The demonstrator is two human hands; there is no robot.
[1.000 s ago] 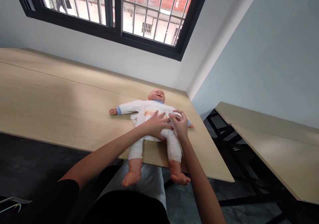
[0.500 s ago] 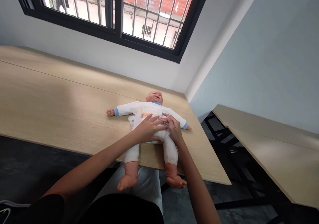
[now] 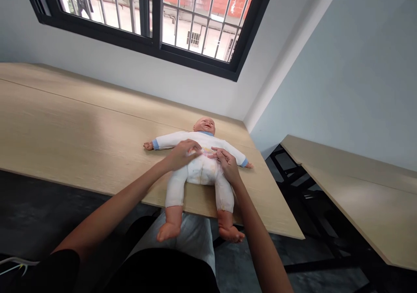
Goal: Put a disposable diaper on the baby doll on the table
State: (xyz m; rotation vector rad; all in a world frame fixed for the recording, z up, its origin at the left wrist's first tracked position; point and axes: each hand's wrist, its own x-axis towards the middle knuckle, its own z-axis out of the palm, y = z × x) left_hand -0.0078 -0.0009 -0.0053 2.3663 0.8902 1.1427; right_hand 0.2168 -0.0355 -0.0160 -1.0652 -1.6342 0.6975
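A baby doll (image 3: 204,125) in a white outfit with blue cuffs and collar lies on its back on the table (image 3: 107,132), its feet hanging past the near edge. Around its hips is a white diaper (image 3: 202,171). My left hand (image 3: 184,153) is at the diaper's left upper side, fingers curled toward the middle of the waist, closed on its edge. Across from it, my right hand (image 3: 226,161) pinches the front waist edge, one finger lying along the belly. The fingertips of both hands come close at the waist, and they partly hide the diaper's top.
A barred window (image 3: 198,23) is in the wall beyond the table. To the right, past a gap, stands a second wooden table (image 3: 361,188) with a black metal frame (image 3: 309,197). My lap (image 3: 192,236) is under the near edge.
My left hand has moved left and up from the front of the diaper to its left side, uncovering the front. The right hand stays nearly in place at the waist.
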